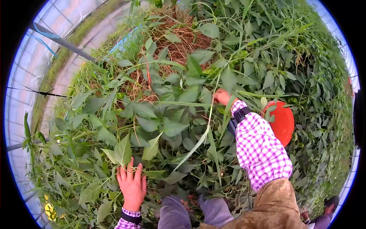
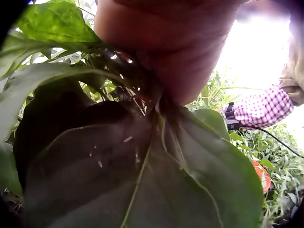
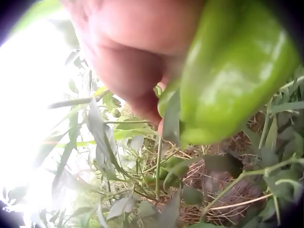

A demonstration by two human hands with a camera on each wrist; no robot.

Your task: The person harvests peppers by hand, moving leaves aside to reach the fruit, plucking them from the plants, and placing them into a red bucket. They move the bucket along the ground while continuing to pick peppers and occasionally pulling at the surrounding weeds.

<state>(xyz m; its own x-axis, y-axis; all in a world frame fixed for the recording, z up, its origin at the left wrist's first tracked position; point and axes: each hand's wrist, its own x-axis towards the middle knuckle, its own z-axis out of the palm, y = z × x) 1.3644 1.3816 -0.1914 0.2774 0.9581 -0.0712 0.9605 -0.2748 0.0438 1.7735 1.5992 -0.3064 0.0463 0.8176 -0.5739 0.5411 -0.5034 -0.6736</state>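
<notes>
My right hand (image 1: pixel 222 96) reaches into the pepper plants, its forearm in a checked sleeve. In the right wrist view a large, glossy green bell pepper (image 3: pixel 232 76) fills the space beside the palm, and the curled fingers (image 3: pixel 128 66) hold it close to a thin stem. Leaves hide much of this hand in the head view. At lower left, my left hand (image 1: pixel 132 186) has its fingers stretched out among the leaves, with a broad pale leaf (image 1: pixel 122 150) at the fingertips. Large dark leaves (image 2: pixel 95 175) hang under that hand in the left wrist view.
A red bucket (image 1: pixel 283 124) stands among the plants by my right forearm. Dry straw (image 1: pixel 183 38) covers ground ahead, and smaller green peppers (image 3: pixel 173 166) hang lower down. A metal pole (image 1: pixel 72 47) crosses the left. Another person (image 1: pixel 329 208) is partly visible at lower right.
</notes>
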